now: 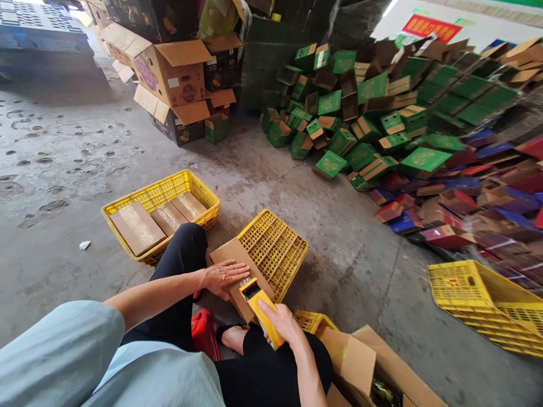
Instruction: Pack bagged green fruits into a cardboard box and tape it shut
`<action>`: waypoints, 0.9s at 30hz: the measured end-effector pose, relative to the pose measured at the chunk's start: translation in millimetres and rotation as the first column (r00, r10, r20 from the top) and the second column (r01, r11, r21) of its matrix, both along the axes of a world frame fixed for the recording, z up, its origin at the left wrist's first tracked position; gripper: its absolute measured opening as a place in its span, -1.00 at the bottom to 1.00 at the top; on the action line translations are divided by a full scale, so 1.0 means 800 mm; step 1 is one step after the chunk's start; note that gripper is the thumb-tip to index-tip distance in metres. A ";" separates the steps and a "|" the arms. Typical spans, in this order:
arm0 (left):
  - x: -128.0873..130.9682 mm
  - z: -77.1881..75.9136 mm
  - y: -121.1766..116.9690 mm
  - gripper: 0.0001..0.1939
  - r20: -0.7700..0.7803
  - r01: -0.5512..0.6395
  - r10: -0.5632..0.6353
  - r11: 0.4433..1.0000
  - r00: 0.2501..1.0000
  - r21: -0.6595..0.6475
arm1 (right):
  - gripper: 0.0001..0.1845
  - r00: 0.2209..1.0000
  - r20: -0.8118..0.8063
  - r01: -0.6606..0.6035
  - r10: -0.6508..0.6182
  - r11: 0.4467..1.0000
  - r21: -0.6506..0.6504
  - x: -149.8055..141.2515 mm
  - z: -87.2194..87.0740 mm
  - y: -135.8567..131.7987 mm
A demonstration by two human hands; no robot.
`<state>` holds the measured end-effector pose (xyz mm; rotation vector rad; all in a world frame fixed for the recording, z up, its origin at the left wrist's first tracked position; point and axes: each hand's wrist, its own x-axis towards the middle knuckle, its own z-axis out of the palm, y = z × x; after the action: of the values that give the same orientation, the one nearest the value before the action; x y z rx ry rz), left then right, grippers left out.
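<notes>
Cardboard box (pixel 230 252) lay at left edge of crate (pixel 278 246), under flat left fingers (pixel 235 272); long axis ran toward right fingers (pixel 267 308) gripping dispenser (pixel 264 323).

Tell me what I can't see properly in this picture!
In the head view:
- Palm of the left hand: hidden, turned down against the brown box.
- Inside of that box: hidden by its cardboard.
- Handle of the yellow tape dispenser: partly covered by the right hand.
- Open carton: cut off by the bottom edge.
- Red banner's writing: too small.
</notes>
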<state>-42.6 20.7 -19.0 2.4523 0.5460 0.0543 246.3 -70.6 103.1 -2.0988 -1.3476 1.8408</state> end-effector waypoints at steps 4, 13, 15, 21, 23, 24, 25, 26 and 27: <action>0.002 -0.009 0.001 0.13 0.009 0.006 -0.007 1.000 1.000 0.028 | -0.51 0.998 0.016 0.063 -0.063 0.998 0.013 0.014 -0.006 -0.016; 0.021 -0.003 -0.013 0.25 -0.064 -0.007 0.012 0.997 0.998 0.076 | -0.49 0.998 0.046 0.040 -0.043 0.997 0.062 0.011 -0.019 -0.013; 0.034 -0.004 -0.025 0.27 -0.052 0.010 -0.006 0.996 0.999 0.090 | -0.48 0.999 0.036 0.038 -0.039 0.998 0.048 0.010 -0.018 -0.014; 0.048 -0.012 -0.033 0.26 -0.008 0.041 -0.040 0.995 0.999 0.090 | -0.48 0.998 -0.027 0.058 -0.057 0.997 0.046 0.008 -0.014 -0.016; 0.044 -0.012 -0.028 0.23 0.003 0.060 -0.061 0.994 0.998 0.088 | -0.48 0.998 -0.031 0.053 -0.052 0.998 0.032 0.007 -0.013 -0.015; 0.042 -0.011 -0.025 0.22 0.006 0.068 -0.069 0.994 0.998 0.085 | -0.48 0.998 -0.029 0.054 -0.053 0.998 0.027 0.007 -0.013 -0.016; 0.040 -0.010 -0.023 0.21 0.008 0.075 -0.075 0.994 0.997 0.081 | -0.47 0.998 -0.022 0.057 -0.056 0.998 0.024 0.007 -0.013 -0.017; 0.038 -0.009 -0.020 0.19 0.008 0.081 -0.082 0.994 0.997 0.076 | -0.47 0.998 -0.013 0.062 -0.062 0.998 0.021 0.009 -0.013 -0.020; 0.037 -0.008 -0.018 0.18 0.008 0.086 -0.087 0.994 0.996 0.070 | -0.47 0.998 -0.010 0.069 -0.069 0.997 0.017 0.012 -0.012 -0.025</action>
<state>-13.2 6.4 -25.7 2.5388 0.4389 0.0516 256.0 -90.8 93.4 -2.0982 -1.2679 1.8035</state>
